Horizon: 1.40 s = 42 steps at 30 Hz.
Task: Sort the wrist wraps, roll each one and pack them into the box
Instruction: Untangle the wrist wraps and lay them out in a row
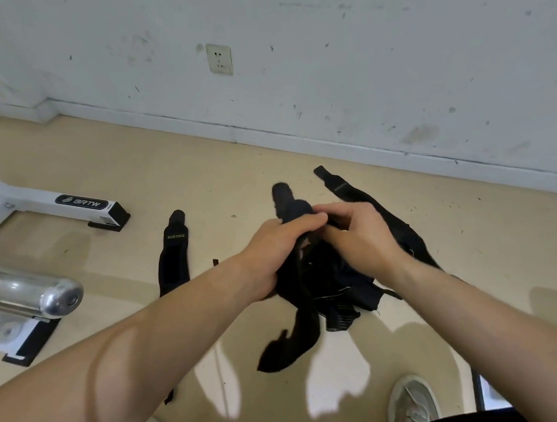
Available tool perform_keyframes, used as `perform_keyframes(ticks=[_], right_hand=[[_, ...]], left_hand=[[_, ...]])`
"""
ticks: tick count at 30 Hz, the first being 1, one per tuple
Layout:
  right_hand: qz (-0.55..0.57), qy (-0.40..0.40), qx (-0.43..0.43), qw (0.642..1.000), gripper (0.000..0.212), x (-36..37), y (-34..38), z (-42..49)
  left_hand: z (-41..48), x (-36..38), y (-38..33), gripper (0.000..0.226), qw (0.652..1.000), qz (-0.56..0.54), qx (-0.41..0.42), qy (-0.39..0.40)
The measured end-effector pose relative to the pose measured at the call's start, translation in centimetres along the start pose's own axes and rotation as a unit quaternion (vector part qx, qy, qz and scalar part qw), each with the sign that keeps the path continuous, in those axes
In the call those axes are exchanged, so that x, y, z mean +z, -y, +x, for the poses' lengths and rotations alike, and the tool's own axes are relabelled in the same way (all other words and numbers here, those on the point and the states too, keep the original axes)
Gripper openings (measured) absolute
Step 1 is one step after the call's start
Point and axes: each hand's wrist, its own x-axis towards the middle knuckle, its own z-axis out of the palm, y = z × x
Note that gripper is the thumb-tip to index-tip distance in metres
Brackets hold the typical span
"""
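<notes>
Both hands held one long black fabric wrist wrap [303, 324] up above the beige floor [234, 167]. The left hand [279, 243] had its fingers curled round the strap's upper part. The right hand [360, 228] pinched it near the top with thumb and fingertips, and the loose tail dangled toward the person's feet.

It looked like the sorting step, or the very start of a roll: no finished roll showed, and the box was out of view. A tangled heap of black wraps [342, 292] lay directly below the hands. One flat black wrap with a small printed label [173, 251] lay apart to the left, and another black wrap [345, 189] stretched out on the right.

The next move probably called for freeing the tail from the heap, then winding tightly from one end.

Open floor lay between the labelled wrap and the heap. The white machine frame foot [82, 203] and the chrome bar end [45, 293] crowded the left — the bar near that forearm — and the scuffed white wall [360, 73] closed the far side.
</notes>
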Motion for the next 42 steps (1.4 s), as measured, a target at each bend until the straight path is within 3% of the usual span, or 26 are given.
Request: perform_keyframes(ticks=[3, 7, 14, 21, 24, 29, 35, 39, 42], right_hand=[[0.115, -0.035, 0.061, 0.991, 0.016, -1.8, -0.2, 1.2], [0.262, 0.007, 0.151, 0.953, 0.016, -3.6, -0.2, 1.5], [0.251, 0.016, 0.174, 0.952, 0.016, -3.4, 0.2, 1.2], [0.236, 0.018, 0.177, 0.955, 0.019, -2.4, 0.1, 0.8], [0.242, 0.023, 0.175, 0.954, 0.019, -2.0, 0.4, 0.8], [0.267, 0.026, 0.176, 0.947, 0.023, -0.6, 1.1, 0.1], [0.338, 0.096, 0.173, 0.92, 0.026, 3.1, 2.6, -1.8], [0.405, 0.141, 0.196, 0.882, 0.039, 3.3, 3.2, -1.9], [0.356, 0.16, 0.171, 0.905, 0.035, 2.8, 3.0, -2.0]], left_hand=[[0.7, -1.4, -1.2, 0.039, 0.999, -0.001, 0.037, -0.01], [1.3, -3.6, -2.2, 0.05, 0.994, -0.101, 0.026, -0.013], [1.8, -4.5, -2.5, 0.055, 0.981, -0.183, 0.017, 0.053], [1.9, -5.6, -3.3, 0.052, 0.935, -0.297, 0.014, 0.193], [2.1, -5.9, -3.3, 0.053, 0.928, -0.306, 0.01, 0.211], [2.2, -5.6, -3.3, 0.051, 0.927, -0.324, 0.014, 0.188], [1.7, -3.8, -3.4, 0.043, 0.92, -0.347, 0.019, 0.182], [1.8, -4.3, -4.4, 0.042, 0.939, -0.326, 0.063, 0.09], [2.0, -4.9, -4.6, 0.052, 0.972, -0.225, 0.068, 0.008]])
